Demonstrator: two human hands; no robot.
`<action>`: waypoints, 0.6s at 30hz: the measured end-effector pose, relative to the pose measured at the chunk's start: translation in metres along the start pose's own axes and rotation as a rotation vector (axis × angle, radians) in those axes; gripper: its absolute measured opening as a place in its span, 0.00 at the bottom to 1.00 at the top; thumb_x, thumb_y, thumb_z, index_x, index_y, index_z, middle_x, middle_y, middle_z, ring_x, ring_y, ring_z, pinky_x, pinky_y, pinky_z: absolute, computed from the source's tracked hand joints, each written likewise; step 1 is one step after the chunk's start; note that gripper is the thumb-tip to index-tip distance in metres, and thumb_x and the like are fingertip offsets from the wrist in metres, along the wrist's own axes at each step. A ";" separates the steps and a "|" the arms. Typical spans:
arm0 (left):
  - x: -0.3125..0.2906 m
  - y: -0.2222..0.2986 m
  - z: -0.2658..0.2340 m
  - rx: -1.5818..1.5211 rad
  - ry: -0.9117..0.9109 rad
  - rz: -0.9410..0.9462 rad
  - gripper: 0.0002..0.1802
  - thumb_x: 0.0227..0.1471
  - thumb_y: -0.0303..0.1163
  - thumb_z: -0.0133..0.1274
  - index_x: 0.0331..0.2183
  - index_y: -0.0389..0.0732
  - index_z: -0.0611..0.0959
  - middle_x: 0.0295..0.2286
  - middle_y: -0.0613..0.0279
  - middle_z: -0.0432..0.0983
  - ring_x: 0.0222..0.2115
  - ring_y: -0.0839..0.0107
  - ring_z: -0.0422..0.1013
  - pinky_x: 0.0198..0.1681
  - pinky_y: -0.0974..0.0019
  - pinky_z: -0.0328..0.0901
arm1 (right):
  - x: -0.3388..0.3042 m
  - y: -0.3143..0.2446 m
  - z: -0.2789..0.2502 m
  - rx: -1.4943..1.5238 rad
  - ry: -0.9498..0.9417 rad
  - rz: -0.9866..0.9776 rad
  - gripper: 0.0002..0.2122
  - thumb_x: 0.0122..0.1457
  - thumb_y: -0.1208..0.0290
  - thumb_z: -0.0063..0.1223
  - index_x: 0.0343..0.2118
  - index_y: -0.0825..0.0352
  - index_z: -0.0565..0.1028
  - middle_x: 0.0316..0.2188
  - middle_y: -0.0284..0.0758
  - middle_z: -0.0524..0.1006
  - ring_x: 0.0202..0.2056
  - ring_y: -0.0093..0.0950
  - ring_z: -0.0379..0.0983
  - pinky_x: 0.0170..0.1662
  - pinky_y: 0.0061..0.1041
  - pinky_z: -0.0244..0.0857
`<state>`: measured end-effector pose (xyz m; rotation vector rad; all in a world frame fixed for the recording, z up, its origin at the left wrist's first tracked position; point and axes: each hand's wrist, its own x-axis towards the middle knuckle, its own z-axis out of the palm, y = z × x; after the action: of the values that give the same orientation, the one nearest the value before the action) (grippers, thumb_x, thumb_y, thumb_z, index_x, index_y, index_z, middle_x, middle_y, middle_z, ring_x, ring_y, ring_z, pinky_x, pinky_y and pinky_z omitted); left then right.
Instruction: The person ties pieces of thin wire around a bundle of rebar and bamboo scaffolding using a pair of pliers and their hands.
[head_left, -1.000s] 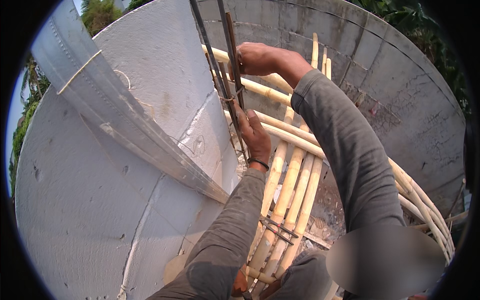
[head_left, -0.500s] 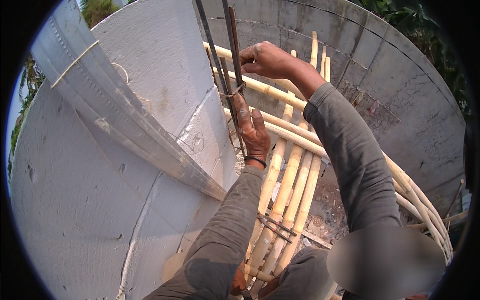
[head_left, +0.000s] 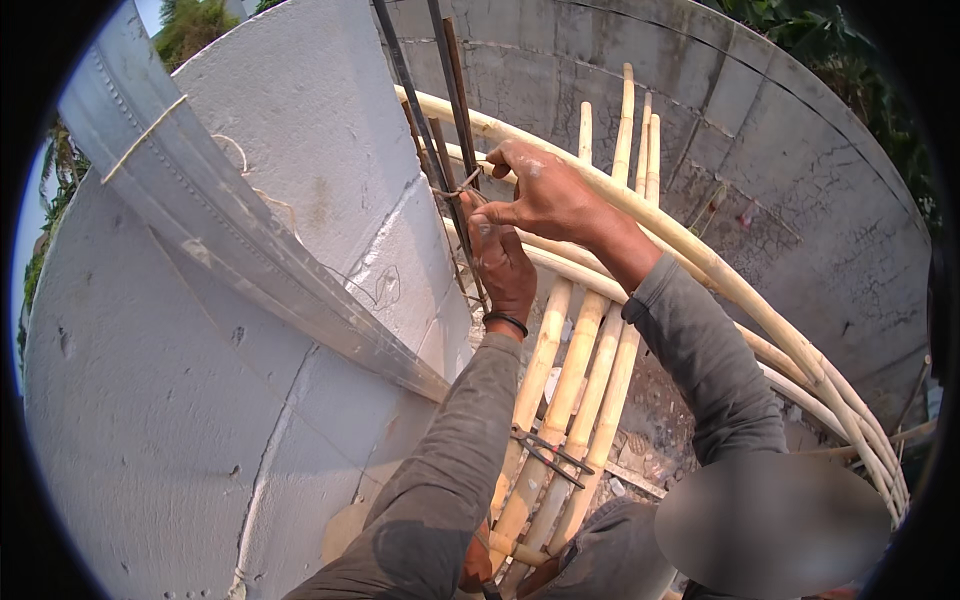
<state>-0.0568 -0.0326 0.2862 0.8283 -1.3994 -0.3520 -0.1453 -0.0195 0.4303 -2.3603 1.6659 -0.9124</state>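
Observation:
Upright steel reinforcing bars (head_left: pixel 455 90) stand beside the pale wall panel's edge. A thin steel stirrup (head_left: pixel 462 189) crosses them, its bent end at my fingertips. My left hand (head_left: pixel 503 265) is closed around the stirrup from below, fingers pointing up along the bars; its exact grip is partly hidden. Above it, my right hand (head_left: pixel 555 195) has thumb and index finger spread on either side of the stirrup's end. The right thumb tip meets the left fingers. A pair of pincers (head_left: pixel 548 448) lies across the bamboo poles (head_left: pixel 575 385) below.
A large pale wall panel (head_left: pixel 200 350) fills the left, with a grey metal channel (head_left: pixel 220 210) slanting across it. Horizontal bamboo rails (head_left: pixel 690 245) run behind my right arm. A cracked concrete wall (head_left: pixel 820 200) stands beyond. Rubble (head_left: pixel 660 420) covers the ground far below.
My right hand has come down from the upper bars to the stirrup beside my left fingers, its thumb and index parting. My left hand has barely moved.

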 end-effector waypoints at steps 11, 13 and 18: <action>0.001 0.011 0.000 0.018 -0.002 0.014 0.29 0.62 0.35 0.40 0.59 0.30 0.58 0.60 0.41 0.51 0.63 0.53 0.48 0.64 0.59 0.43 | -0.002 0.000 0.005 -0.174 0.157 -0.107 0.18 0.52 0.62 0.60 0.45 0.63 0.77 0.33 0.38 0.79 0.33 0.38 0.77 0.36 0.36 0.70; 0.003 0.017 -0.001 -0.022 0.006 -0.034 0.30 0.62 0.36 0.39 0.59 0.27 0.58 0.60 0.37 0.50 0.62 0.49 0.49 0.64 0.57 0.45 | -0.001 0.006 0.004 -0.204 0.187 -0.162 0.15 0.53 0.64 0.58 0.43 0.63 0.78 0.33 0.36 0.79 0.32 0.38 0.77 0.36 0.36 0.70; 0.012 0.030 -0.003 -0.102 0.000 -0.086 0.30 0.63 0.35 0.37 0.60 0.27 0.55 0.60 0.38 0.50 0.62 0.51 0.48 0.64 0.59 0.44 | 0.007 0.014 0.000 -0.238 0.181 -0.242 0.11 0.55 0.66 0.56 0.40 0.62 0.79 0.32 0.33 0.78 0.32 0.37 0.76 0.34 0.35 0.70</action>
<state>-0.0588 -0.0191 0.3151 0.8063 -1.3377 -0.4856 -0.1556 -0.0313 0.4268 -2.7620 1.6587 -1.0477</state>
